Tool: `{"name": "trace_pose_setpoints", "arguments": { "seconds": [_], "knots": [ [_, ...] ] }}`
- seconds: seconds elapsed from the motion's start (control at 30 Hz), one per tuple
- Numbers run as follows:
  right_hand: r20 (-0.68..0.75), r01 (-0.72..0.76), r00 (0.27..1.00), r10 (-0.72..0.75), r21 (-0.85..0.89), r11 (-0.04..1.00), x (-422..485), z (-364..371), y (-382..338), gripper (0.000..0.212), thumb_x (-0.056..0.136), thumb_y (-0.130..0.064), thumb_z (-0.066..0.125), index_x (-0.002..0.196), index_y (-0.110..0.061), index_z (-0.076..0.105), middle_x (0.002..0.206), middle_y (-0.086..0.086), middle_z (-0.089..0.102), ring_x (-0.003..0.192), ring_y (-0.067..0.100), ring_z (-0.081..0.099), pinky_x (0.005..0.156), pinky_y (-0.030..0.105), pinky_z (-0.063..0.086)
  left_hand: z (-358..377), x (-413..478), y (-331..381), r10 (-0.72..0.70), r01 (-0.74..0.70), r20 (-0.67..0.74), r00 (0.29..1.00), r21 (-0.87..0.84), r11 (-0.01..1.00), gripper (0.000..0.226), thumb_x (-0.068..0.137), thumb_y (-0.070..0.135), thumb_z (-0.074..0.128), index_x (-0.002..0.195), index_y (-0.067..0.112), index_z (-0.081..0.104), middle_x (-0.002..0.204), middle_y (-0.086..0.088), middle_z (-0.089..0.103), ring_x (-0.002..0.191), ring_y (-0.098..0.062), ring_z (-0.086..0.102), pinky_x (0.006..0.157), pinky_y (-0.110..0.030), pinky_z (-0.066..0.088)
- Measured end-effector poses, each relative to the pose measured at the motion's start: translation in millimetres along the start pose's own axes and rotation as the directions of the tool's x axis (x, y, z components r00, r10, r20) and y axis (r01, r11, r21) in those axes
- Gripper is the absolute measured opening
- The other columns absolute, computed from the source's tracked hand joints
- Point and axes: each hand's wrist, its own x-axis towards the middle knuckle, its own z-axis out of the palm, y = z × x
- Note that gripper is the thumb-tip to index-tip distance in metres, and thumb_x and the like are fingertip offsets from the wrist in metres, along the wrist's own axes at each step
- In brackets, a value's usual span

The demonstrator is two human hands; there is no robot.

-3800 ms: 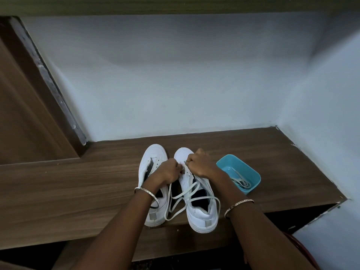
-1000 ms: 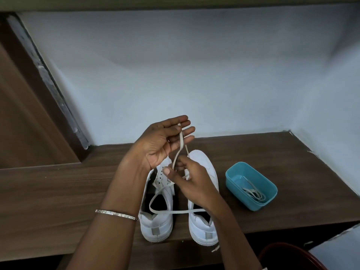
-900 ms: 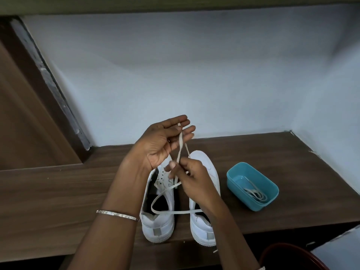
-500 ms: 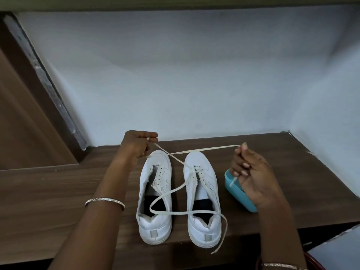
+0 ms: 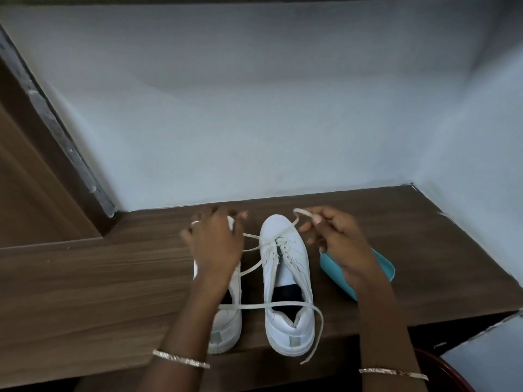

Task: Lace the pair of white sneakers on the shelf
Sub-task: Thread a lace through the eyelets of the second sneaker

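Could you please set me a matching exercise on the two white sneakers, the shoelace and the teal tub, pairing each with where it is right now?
Things:
1. white sneaker on the left
2. white sneaker on the right
3. teal plastic tub
4. white flat shoelace

Places:
A. pinched near one end by the right hand
B. farthest right on the brown wooden shelf, partly behind the right wrist
C. toe covered by the left hand
D. uncovered, between the two hands

Pairs: 1-C, 2-D, 3-B, 4-A.
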Motion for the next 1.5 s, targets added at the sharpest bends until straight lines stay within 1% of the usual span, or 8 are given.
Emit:
{"name": "trace_pose_setpoints", "arguments": {
  "seconds": [0.17, 0.33, 0.53, 0.7, 0.93, 1.2, 1.33, 1.5],
  "knots": [
    [0.190, 0.031, 0.982, -0.002, -0.151, 0.988, -8, 21, -15, 0.007, 0.093, -0.008, 0.068, 0.087, -0.005, 0.067, 0.076, 0.006, 0.076, 0.064, 0.021, 0.072, 0.050, 0.014, 0.042, 1, -36, 19, 0.295, -0.297, -0.079, 0.952, -0.464, 0.834, 0.033, 0.102, 0.042, 0.040, 0.122, 0.028, 0.063, 0.118, 0.013, 0.065, 0.115, -0.010, 0.058, 0.095, -0.043, 0.046],
    [0.206, 0.203, 0.968, -0.146, -0.291, 0.935, -8, 35, -17, 0.018, 0.081, -0.004, 0.077, 0.074, -0.021, 0.079, 0.058, -0.006, 0.069, 0.048, 0.003, 0.058, 0.052, 0.016, 0.045, 13, -52, 10, 0.302, -0.174, 0.082, 0.950, -0.664, 0.727, 0.036, 0.102, 0.046, 0.041, 0.125, 0.029, 0.063, 0.087, 0.006, 0.073, 0.082, -0.009, 0.069, 0.077, -0.037, 0.055],
    [0.133, 0.057, 0.990, -0.050, -0.046, 0.997, -3, 32, -5, 0.014, 0.087, -0.003, 0.074, 0.100, -0.008, 0.078, 0.084, 0.013, 0.077, 0.075, 0.031, 0.074, 0.072, 0.030, 0.061, 22, -38, -5, 0.265, -0.148, 0.120, 0.957, -0.584, 0.799, 0.029, 0.098, 0.044, 0.052, 0.113, 0.028, 0.072, 0.077, 0.006, 0.073, 0.072, -0.008, 0.067, 0.066, -0.030, 0.053],
    [-0.223, -0.067, 0.975, 0.025, -0.181, 0.981, 6, 29, 13, 0.020, 0.089, -0.008, 0.071, 0.107, -0.017, 0.074, 0.088, -0.002, 0.077, 0.078, 0.010, 0.073, 0.080, 0.034, 0.062, 32, -22, -6, 0.176, -0.128, 0.076, 0.981, -0.419, 0.899, 0.018, 0.098, 0.040, 0.058, 0.092, 0.033, 0.073, 0.073, 0.019, 0.071, 0.068, 0.003, 0.064, 0.058, -0.024, 0.047],
    [0.145, -0.178, 0.936, 0.322, -0.593, 0.785, -3, 31, 8, 0.073, 0.077, -0.025, 0.082, 0.142, -0.022, 0.050, 0.134, -0.006, 0.052, 0.115, 0.008, 0.049, 0.090, 0.024, 0.043, 47, -17, 19, 0.154, -0.122, 0.061, 0.986, -0.365, 0.923, 0.015, 0.097, 0.042, 0.057, 0.098, 0.027, 0.059, 0.087, 0.013, 0.074, 0.081, -0.016, 0.068, 0.061, -0.033, 0.045],
    [-0.215, -0.222, 0.972, 0.093, -0.716, 0.662, -1, 50, 29, 0.018, 0.087, -0.032, 0.068, 0.103, -0.024, 0.073, 0.101, -0.005, 0.072, 0.094, 0.018, 0.066, 0.074, 0.027, 0.047, 61, -13, 17, 0.148, -0.124, 0.106, 0.983, -0.203, 0.971, 0.013, 0.091, 0.046, 0.064, 0.091, 0.033, 0.065, 0.087, 0.014, 0.071, 0.083, -0.014, 0.064, 0.059, -0.029, 0.043],
    [-0.301, -0.257, 0.950, 0.084, -0.599, 0.758, 0, 42, 36, 0.010, 0.085, -0.029, 0.071, 0.090, -0.025, 0.079, 0.080, -0.009, 0.073, 0.079, 0.014, 0.067, 0.058, 0.022, 0.039, 64, -12, 13, 0.130, -0.088, 0.105, 0.986, -0.333, 0.939, 0.012, 0.088, 0.043, 0.070, 0.085, 0.031, 0.071, 0.085, 0.015, 0.072, 0.078, -0.013, 0.064, 0.059, -0.028, 0.042],
    [-0.356, -0.276, 0.929, 0.102, -0.484, 0.830, 1, 39, 40, 0.007, 0.081, -0.027, 0.075, 0.084, -0.025, 0.080, 0.071, -0.009, 0.073, 0.074, 0.014, 0.068, 0.065, 0.025, 0.048, 69, -15, 17, 0.162, -0.106, 0.149, 0.975, -0.326, 0.939, 0.014, 0.090, 0.041, 0.068, 0.085, 0.028, 0.068, 0.096, 0.014, 0.058, 0.083, -0.009, 0.057, 0.064, -0.030, 0.041]
  ]
}}
